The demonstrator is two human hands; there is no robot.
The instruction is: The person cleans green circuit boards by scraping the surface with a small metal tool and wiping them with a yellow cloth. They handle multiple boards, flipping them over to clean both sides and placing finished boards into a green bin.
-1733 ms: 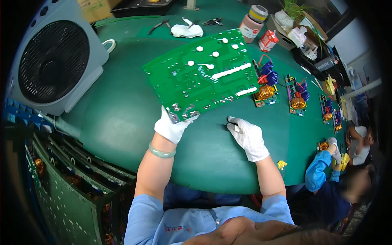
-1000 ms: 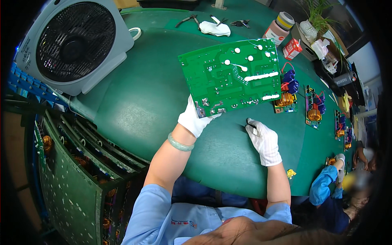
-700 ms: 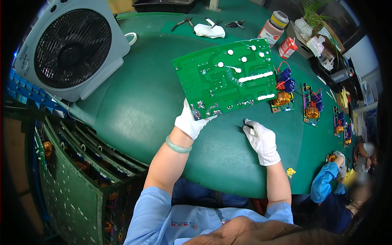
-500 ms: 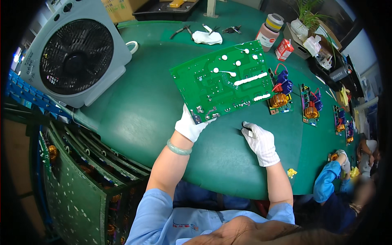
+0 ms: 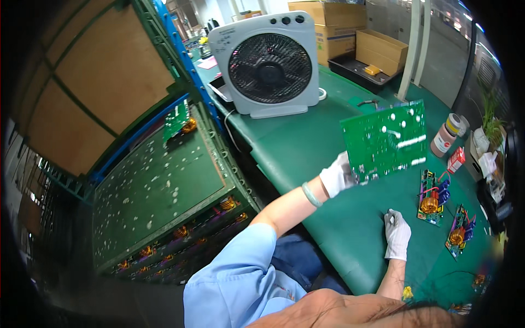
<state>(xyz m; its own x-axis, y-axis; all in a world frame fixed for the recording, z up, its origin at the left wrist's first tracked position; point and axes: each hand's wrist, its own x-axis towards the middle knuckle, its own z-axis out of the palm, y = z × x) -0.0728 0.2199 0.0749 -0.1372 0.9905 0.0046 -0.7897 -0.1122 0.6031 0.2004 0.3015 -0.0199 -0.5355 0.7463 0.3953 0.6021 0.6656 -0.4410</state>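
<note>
A green circuit board [image 5: 377, 143] is raised over the bench at a tilt, its soldered side with white blobs of sealant showing. In a white glove, my left hand [image 5: 334, 176] grips the board by its lower left corner; part of my fingers is hidden behind it. My right hand [image 5: 397, 236], also gloved, rests closed on the green bench mat [image 5: 333, 229] below the board. Something small and dark shows at its fingertips, too small to name. To its right stand two boards [image 5: 430, 205] with copper coils and blue parts.
A grey box fan [image 5: 272, 68] stands at the back. On the left is a green rack [image 5: 164, 191] of boards, with one board [image 5: 178, 121] lying on top. A bottle [image 5: 444, 139], a red carton [image 5: 456, 160] and a plant [image 5: 492, 123] sit at the right.
My view has swung left, bringing the rack and its top into sight. My left hand still holds the circuit board up, and my right hand stays closed on the mat.
</note>
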